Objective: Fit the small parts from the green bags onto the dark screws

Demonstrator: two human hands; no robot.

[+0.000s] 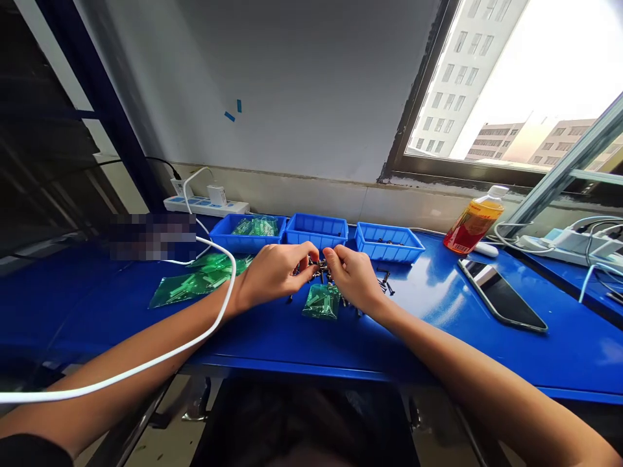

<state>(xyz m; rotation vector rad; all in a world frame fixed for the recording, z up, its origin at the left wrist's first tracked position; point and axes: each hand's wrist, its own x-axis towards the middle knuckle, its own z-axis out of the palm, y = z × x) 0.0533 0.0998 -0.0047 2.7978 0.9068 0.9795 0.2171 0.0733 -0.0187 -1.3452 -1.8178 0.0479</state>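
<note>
My left hand [280, 267] is bent in a pinch, its thumb and fingertips close together; whatever they hold is too small to make out. Close beside it, my right hand [354, 277] is closed with the thumb on top, and its grip is hidden. Loose dark screws [388, 285] lie on the blue table around and under both hands. Just below the fingers rests a small green plastic bag [321, 302] with small parts inside. More green bags [195, 282] lie by my left forearm.
Behind my hands stand three blue bins: a left bin [221, 241] with green bags, a middle bin [316, 241], and a right bin [389, 251] with dark screws. A white cable [221, 311] crosses my left forearm. A phone [503, 295] and a drink bottle [474, 220] are at right.
</note>
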